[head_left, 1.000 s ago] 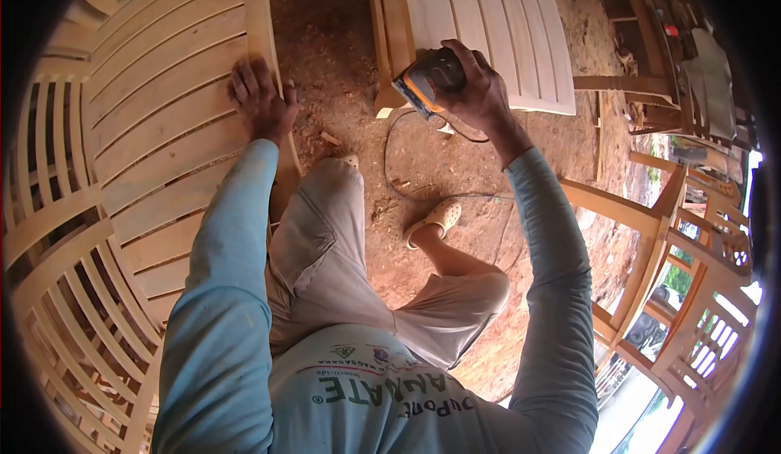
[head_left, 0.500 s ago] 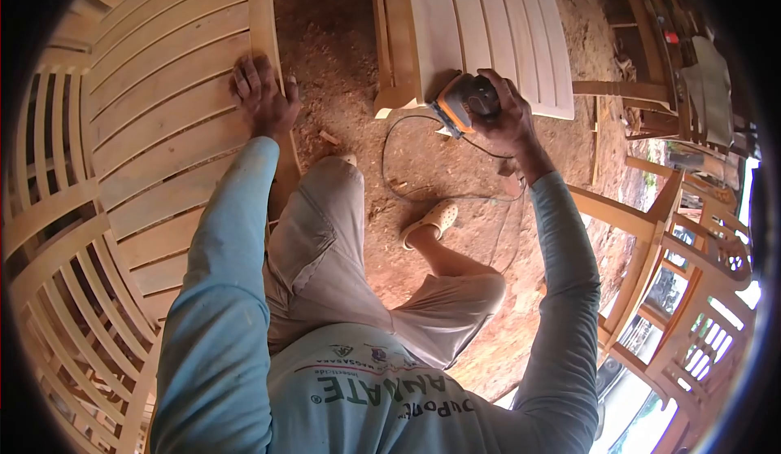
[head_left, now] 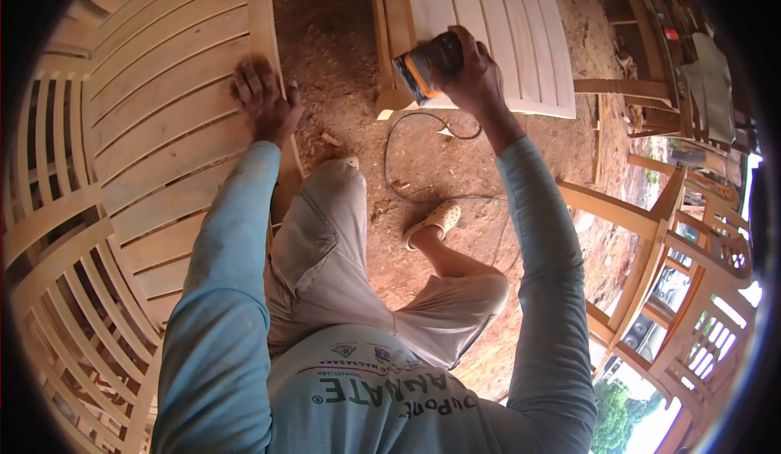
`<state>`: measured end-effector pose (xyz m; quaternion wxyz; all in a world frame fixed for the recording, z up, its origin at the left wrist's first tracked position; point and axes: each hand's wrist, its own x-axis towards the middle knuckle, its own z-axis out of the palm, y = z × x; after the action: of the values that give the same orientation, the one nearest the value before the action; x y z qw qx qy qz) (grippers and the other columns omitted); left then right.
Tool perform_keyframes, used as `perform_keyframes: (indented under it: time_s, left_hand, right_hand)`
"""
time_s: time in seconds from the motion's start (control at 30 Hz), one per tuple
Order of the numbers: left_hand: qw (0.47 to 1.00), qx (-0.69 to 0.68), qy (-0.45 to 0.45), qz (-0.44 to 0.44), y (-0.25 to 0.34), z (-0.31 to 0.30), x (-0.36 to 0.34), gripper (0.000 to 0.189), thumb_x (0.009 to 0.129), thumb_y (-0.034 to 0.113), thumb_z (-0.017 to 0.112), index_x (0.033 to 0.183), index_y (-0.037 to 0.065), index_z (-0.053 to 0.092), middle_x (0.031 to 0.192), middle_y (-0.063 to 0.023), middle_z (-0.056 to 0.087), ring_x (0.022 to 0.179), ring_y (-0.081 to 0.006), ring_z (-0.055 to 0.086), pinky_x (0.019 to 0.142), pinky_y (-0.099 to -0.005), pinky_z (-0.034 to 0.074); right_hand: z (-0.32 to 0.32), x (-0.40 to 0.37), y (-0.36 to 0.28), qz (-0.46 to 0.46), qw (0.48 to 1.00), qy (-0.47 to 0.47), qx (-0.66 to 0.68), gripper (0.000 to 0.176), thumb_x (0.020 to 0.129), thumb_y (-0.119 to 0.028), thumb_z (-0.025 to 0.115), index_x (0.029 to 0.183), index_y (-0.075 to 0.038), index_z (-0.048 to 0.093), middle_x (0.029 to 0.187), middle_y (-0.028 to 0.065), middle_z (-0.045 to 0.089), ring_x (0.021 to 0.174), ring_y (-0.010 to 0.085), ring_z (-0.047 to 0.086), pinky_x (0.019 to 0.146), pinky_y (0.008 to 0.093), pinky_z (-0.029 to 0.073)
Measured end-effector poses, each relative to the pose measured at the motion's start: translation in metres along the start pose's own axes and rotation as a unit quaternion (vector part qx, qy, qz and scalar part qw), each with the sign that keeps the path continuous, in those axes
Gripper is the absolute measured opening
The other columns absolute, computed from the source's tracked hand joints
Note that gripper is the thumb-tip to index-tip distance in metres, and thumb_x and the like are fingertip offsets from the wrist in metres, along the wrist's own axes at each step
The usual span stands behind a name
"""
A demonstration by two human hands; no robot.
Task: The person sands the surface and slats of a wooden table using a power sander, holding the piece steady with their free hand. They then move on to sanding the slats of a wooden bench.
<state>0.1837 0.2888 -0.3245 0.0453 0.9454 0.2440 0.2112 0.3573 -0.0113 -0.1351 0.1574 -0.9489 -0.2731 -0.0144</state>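
My right hand [head_left: 473, 76] is wrapped round an orange and black power sander [head_left: 429, 65]. The sander is at the near left corner of a slatted wooden seat [head_left: 488, 39], tilted against its edge rail; its pad side is mostly hidden. A dark cord [head_left: 387, 157] trails from it over the ground. On the left, my left hand [head_left: 264, 100] lies with fingers spread on the edge of a long slatted wooden bench [head_left: 175, 88], holding nothing.
Slatted chair backs [head_left: 85, 299] stand at the lower left. More wooden furniture frames [head_left: 643, 234] are on the right. Brown dirt ground [head_left: 342, 72] with wood scraps runs between the two pieces. My foot in a beige clog [head_left: 439, 220] rests near the cord.
My right hand has moved the sander up and left along the seat's corner, and it is tilted differently. The left hand stays in place on the bench.
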Motion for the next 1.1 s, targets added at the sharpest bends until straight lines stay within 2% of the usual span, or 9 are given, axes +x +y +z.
perform_keyframes:
  time_s: [0.1, 0.2, 0.33, 0.43, 0.47, 0.7, 0.8, 0.9, 1.1]
  left_hand:
    - [1.0, 0.009, -0.022, -0.006, 0.0, -0.001, 0.001, 0.081, 0.099, 0.056, 0.051, 0.162, 0.007, 0.033, 0.167, -0.0259, 0.03, 0.153, -0.0439, 0.028, 0.124, -0.0623, 0.018]
    - [0.999, 0.01, -0.032, -0.007, 0.0, -0.004, 0.002, 0.082, 0.099, 0.055, 0.052, 0.163, 0.007, 0.032, 0.168, -0.0255, 0.029, 0.153, -0.0436, 0.028, 0.124, -0.0616, 0.019]
    - [1.0, 0.005, -0.023, -0.01, 0.001, -0.008, 0.003, 0.081, 0.098, 0.053, 0.055, 0.161, 0.006, 0.034, 0.167, -0.0249, 0.032, 0.152, -0.0434, 0.03, 0.124, -0.0608, 0.021]
    - [1.0, 0.001, -0.012, -0.006, 0.003, -0.01, 0.005, 0.08, 0.097, 0.052, 0.057, 0.16, 0.006, 0.036, 0.165, -0.0242, 0.035, 0.152, -0.0428, 0.032, 0.123, -0.0607, 0.022]
    - [1.0, -0.004, -0.007, -0.004, 0.002, -0.011, 0.006, 0.08, 0.097, 0.051, 0.058, 0.159, 0.006, 0.037, 0.164, -0.024, 0.036, 0.151, -0.0425, 0.032, 0.123, -0.0609, 0.022]
    - [1.0, -0.003, -0.009, 0.001, 0.0, -0.005, 0.003, 0.078, 0.097, 0.051, 0.056, 0.156, 0.003, 0.041, 0.163, -0.025, 0.036, 0.152, -0.0443, 0.029, 0.123, -0.0634, 0.022]
    - [1.0, -0.011, 0.01, 0.007, -0.002, -0.002, 0.001, 0.076, 0.097, 0.051, 0.056, 0.155, 0.003, 0.043, 0.163, -0.0255, 0.037, 0.152, -0.0447, 0.03, 0.123, -0.0636, 0.022]
    - [1.0, 0.001, -0.007, 0.001, -0.001, -0.003, 0.001, 0.076, 0.096, 0.051, 0.057, 0.154, 0.004, 0.045, 0.163, -0.026, 0.037, 0.151, -0.0448, 0.03, 0.122, -0.0641, 0.022]
    - [1.0, -0.014, -0.001, -0.005, -0.001, -0.004, 0.003, 0.076, 0.095, 0.05, 0.059, 0.153, 0.003, 0.046, 0.163, -0.0268, 0.037, 0.151, -0.0454, 0.031, 0.122, -0.0647, 0.023]
  right_hand:
    - [0.01, 0.031, -0.001, 0.026, 0.999, 0.025, -0.006, 0.078, 0.076, -0.041, 0.083, 0.144, -0.021, 0.05, 0.114, 0.021, 0.072, 0.103, 0.0424, 0.072, 0.088, 0.0514, 0.06]
    - [0.024, 0.064, 0.009, 0.057, 0.997, 0.055, -0.022, 0.075, 0.079, -0.047, 0.081, 0.142, -0.02, 0.052, 0.11, 0.022, 0.074, 0.104, 0.043, 0.072, 0.088, 0.0522, 0.059]
    - [0.025, 0.088, 0.007, 0.092, 0.994, 0.053, -0.017, 0.082, 0.077, -0.054, 0.077, 0.144, -0.016, 0.051, 0.11, 0.0259, 0.071, 0.101, 0.0455, 0.071, 0.089, 0.0539, 0.057]
    - [0.029, 0.07, -0.004, 0.056, 0.995, 0.087, -0.01, 0.079, 0.076, -0.053, 0.078, 0.142, -0.016, 0.052, 0.111, 0.0265, 0.071, 0.097, 0.0457, 0.072, 0.086, 0.0548, 0.057]
    - [0.021, 0.057, -0.01, 0.061, 0.997, 0.053, -0.009, 0.076, 0.08, -0.047, 0.081, 0.143, -0.018, 0.052, 0.113, 0.0232, 0.072, 0.106, 0.0442, 0.071, 0.093, 0.0532, 0.058]
    - [-0.009, -0.036, -0.022, 0.048, 0.999, 0.002, 0.019, 0.081, 0.075, -0.036, 0.084, 0.146, -0.016, 0.05, 0.118, 0.0251, 0.069, 0.102, 0.0454, 0.072, 0.087, 0.0525, 0.061]
    - [-0.016, -0.061, -0.002, 0.03, 0.999, 0.007, 0.018, 0.079, 0.077, -0.035, 0.083, 0.146, -0.014, 0.05, 0.121, 0.0245, 0.069, 0.104, 0.0435, 0.072, 0.088, 0.0508, 0.061]
    - [-0.024, -0.071, 0.03, 0.024, 1.0, 0.0, 0.007, 0.085, 0.076, -0.035, 0.081, 0.151, -0.018, 0.045, 0.123, 0.023, 0.066, 0.103, 0.0427, 0.072, 0.089, 0.0514, 0.061]
    - [-0.039, -0.068, 0.059, 0.028, 0.999, 0.016, 0.026, 0.076, 0.078, -0.03, 0.08, 0.146, -0.017, 0.05, 0.119, 0.024, 0.068, 0.102, 0.0443, 0.072, 0.088, 0.0518, 0.062]
